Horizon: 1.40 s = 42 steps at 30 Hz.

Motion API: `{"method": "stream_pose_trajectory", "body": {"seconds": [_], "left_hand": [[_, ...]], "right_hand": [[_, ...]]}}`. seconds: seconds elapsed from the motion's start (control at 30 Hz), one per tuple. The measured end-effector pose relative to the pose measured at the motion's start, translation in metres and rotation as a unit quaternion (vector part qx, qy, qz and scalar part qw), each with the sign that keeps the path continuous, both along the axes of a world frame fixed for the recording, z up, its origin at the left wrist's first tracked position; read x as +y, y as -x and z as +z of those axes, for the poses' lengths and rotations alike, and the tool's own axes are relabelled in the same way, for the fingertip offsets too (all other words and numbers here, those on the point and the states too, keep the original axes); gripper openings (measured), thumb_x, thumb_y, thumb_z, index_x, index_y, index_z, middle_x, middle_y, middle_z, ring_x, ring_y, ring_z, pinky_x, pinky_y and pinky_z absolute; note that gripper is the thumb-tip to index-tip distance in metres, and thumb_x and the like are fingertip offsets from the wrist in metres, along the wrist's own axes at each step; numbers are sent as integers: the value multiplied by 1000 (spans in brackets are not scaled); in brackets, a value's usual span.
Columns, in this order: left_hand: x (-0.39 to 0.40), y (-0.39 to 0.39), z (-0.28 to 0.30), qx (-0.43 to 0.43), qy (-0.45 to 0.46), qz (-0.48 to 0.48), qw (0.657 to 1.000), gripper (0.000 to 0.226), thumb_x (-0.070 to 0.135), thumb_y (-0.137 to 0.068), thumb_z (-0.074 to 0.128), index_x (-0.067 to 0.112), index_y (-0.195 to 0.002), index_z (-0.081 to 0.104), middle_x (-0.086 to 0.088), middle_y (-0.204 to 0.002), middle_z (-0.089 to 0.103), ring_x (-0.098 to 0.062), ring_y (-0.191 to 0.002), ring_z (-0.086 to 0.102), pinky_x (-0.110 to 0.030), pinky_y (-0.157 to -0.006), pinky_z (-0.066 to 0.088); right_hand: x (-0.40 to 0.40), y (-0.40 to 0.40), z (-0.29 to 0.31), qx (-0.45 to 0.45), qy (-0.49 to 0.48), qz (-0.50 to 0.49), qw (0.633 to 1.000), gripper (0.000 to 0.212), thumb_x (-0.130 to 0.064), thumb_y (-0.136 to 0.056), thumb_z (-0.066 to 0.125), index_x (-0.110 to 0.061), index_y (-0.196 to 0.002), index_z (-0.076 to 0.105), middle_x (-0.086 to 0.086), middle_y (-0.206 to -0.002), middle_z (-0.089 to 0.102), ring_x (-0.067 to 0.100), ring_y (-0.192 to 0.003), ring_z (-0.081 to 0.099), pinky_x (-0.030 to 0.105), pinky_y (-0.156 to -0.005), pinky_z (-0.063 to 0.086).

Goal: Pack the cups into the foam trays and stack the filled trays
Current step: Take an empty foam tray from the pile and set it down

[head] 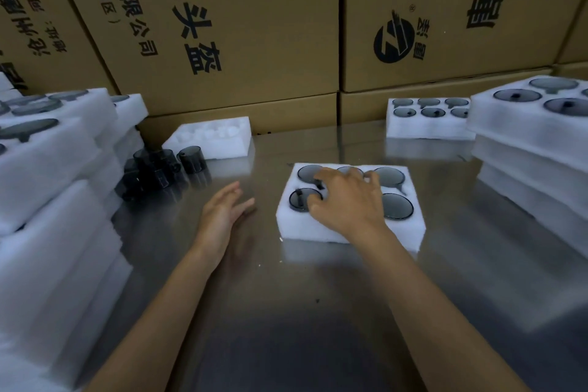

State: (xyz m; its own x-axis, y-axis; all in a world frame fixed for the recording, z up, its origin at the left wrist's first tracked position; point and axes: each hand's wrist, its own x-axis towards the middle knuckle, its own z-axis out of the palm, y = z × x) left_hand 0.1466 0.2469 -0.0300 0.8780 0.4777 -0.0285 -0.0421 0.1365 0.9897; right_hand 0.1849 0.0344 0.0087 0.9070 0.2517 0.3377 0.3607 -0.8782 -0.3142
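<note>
A white foam tray (305, 229) lies on the steel table in the middle, with dark smoky cups (396, 205) set in its round pockets. My right hand (346, 200) lies spread over the tray's middle, fingers resting on the cups and covering at least one pocket. My left hand (224, 216) hovers open just left of the tray, fingers straight, holding nothing. Several loose dark cups (159, 169) stand and lie on the table at the left. An empty foam tray (216, 140) sits behind them.
Tall stacks of foam trays (57, 200) fill the left side, and a stack of filled trays (534, 149) rises at the right. One filled tray (426, 129) rests at the back right. Cardboard boxes (254, 25) wall off the rear.
</note>
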Motion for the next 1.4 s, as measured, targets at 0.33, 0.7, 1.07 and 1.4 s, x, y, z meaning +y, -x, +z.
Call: {"method": "stream_pose_trajectory", "body": {"seconds": [0.33,0.7,1.07,1.4], "left_hand": [[-4,-7,-9,23,-103,11,994,31,10,-98,56,15,-127,63,9,-105,70,-9,-98,70,-35,-100,50],[1,-29,-12,52,-212,52,975,34,4,-93,48,31,-103,65,3,-83,74,-14,-51,58,-16,-40,42],[20,-60,-1,22,-146,221,964,29,7,-88,41,21,-88,66,6,-76,66,-3,-39,54,-23,-37,46],[27,-72,-9,12,-168,228,959,27,11,-89,42,32,-92,59,4,-79,67,-29,-70,66,-48,-61,58]], "right_hand": [[-83,-34,2,-4,-34,-302,953,37,-30,-87,52,-18,-120,65,14,-124,62,32,-128,40,49,-108,24],[-81,-59,3,6,3,-340,940,38,-19,-87,51,-7,-123,56,20,-136,47,35,-131,31,53,-108,22],[90,-72,-14,19,4,56,998,62,-26,-92,53,-22,-149,32,3,-164,13,26,-149,11,52,-117,15],[219,-168,8,175,63,185,965,77,-17,-92,46,-36,-157,9,-7,-166,8,37,-151,-3,51,-120,7]]}}
